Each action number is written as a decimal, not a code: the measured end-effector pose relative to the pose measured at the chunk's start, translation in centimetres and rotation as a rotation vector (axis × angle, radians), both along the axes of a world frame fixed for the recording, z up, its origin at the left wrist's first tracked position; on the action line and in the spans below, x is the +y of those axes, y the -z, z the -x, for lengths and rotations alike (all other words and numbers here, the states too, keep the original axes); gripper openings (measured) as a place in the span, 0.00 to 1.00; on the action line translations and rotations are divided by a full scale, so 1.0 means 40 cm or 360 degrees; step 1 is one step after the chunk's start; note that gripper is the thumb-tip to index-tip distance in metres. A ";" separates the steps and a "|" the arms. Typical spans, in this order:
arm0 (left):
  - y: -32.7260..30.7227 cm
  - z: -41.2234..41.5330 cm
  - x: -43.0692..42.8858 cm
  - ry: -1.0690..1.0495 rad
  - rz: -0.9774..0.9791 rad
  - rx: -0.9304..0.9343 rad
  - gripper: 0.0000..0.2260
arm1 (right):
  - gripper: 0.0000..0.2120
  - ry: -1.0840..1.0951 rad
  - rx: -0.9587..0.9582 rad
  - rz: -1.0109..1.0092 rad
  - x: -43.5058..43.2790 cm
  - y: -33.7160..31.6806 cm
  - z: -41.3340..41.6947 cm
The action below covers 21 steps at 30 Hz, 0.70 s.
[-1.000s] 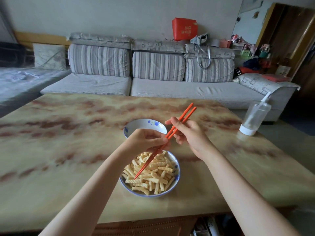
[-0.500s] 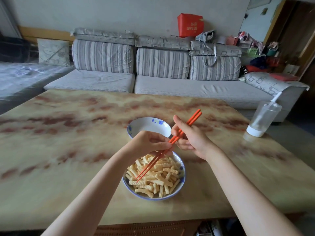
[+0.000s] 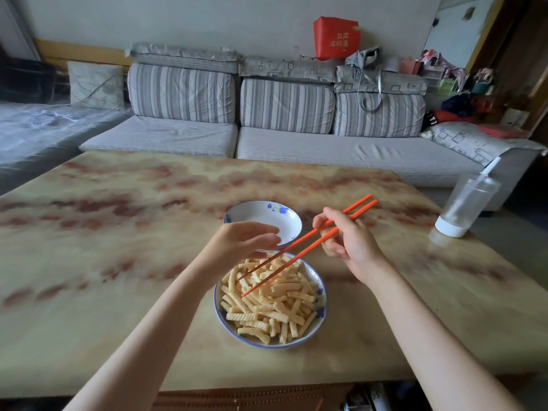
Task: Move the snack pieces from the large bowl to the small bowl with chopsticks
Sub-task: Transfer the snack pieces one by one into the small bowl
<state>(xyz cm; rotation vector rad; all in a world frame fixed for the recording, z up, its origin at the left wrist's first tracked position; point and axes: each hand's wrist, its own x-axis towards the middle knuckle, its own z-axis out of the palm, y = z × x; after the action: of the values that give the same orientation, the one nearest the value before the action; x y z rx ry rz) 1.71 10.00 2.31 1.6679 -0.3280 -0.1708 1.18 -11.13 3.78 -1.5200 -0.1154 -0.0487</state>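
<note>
- The snack pieces, pale yellow crinkle-cut sticks, lie heaped in the large bowl, a white dish with a blue rim, near the front edge of the worktop.
- None of the pieces is lifted; all that show are inside the large bowl.
- The small bowl, white with a blue flower print on its far wall, stands just behind the large bowl, their rims close together. Its inside shows only bare white.
- A pair of orange chopsticks slants down from upper right to lower left. The tips are parted and sit over the heap; whether they touch a piece cannot be told.
- The right hand grips the chopsticks toward their upper ends, with its fingers curled round both sticks, to the right of the small bowl.
- The left hand hovers over the gap between the two bowls, with its fingers loosely stretched and holding nothing. Its fingertips are near the upper chopstick.
- The worktop has a glossy cream surface with reddish-brown veining.
- A clear lidded cup with a straw stands at the worktop's far right edge, well apart from the bowls.
- Beyond the worktop runs a grey striped sofa, with a red box and a grey bag on its back.
</note>
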 end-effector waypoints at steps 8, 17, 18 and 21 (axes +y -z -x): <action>0.161 -0.030 0.152 -0.0644 -0.0218 -0.0052 0.14 | 0.18 0.0168 0.0057 -0.0200 -0.042 0.039 0.007; 0.222 0.012 0.131 -0.0567 -0.0207 -0.0192 0.10 | 0.22 0.0306 0.0013 -0.0236 -0.035 0.056 0.001; 0.225 0.018 0.130 -0.0556 -0.0223 -0.0233 0.10 | 0.23 0.0316 0.0008 -0.0242 -0.030 0.056 -0.001; 0.235 0.030 0.128 -0.0585 -0.0258 -0.0359 0.09 | 0.24 0.0321 -0.0040 -0.0183 -0.005 0.050 -0.006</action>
<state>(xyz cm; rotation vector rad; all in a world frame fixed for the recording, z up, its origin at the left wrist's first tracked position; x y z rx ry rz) 0.50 15.12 -7.08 1.8815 -0.1738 0.2733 1.42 -11.33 1.79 -1.4121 0.0211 -0.2318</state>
